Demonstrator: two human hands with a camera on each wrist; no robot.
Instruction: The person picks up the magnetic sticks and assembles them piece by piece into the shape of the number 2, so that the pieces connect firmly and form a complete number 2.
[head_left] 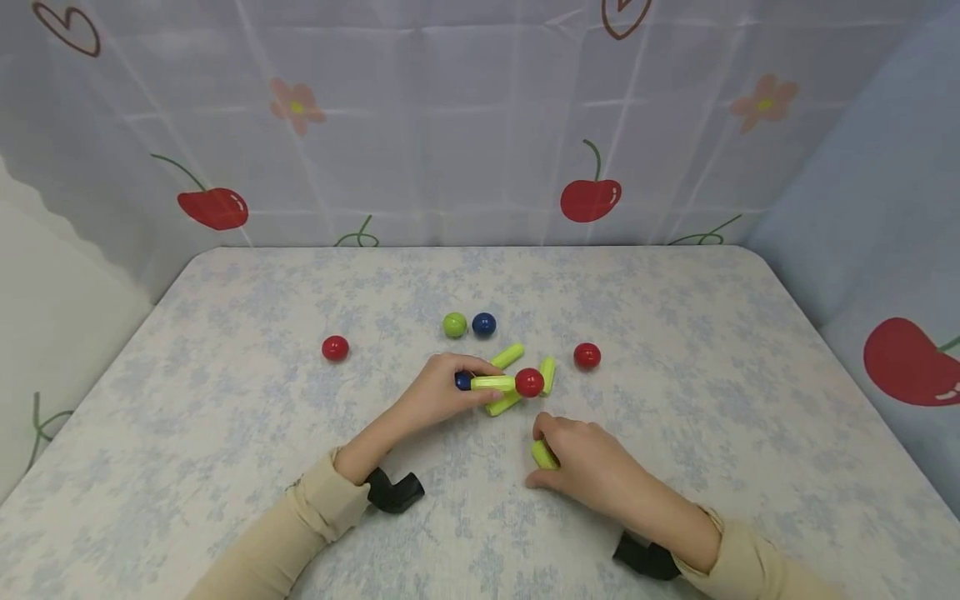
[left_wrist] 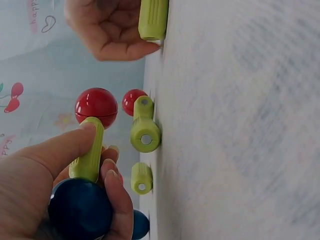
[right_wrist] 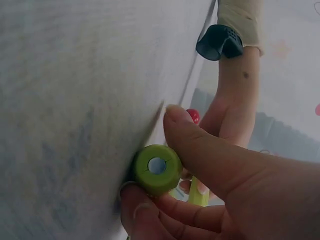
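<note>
My left hand (head_left: 435,388) grips a yellow-green ribbed rod (head_left: 492,383), thumb along its side. A red ball (head_left: 529,382) sits on the rod's right end and a dark blue ball (left_wrist: 80,210) on its other end. To the right and nearer the front, my right hand (head_left: 596,462) holds a second yellow-green rod (head_left: 544,455) between thumb and fingers, low over the tabletop. A round silvery spot shows in that rod's end in the right wrist view. Around the left hand lie more such rods: one behind (head_left: 508,356), one upright-looking (head_left: 548,376), one in front (head_left: 501,405).
Loose balls rest on the flowered tabletop (head_left: 225,417): a red ball (head_left: 335,348) at left, a green ball (head_left: 454,325) beside a blue ball (head_left: 483,324) farther back, and another red ball (head_left: 587,357) at right. A printed curtain (head_left: 450,150) hangs behind the table's far edge.
</note>
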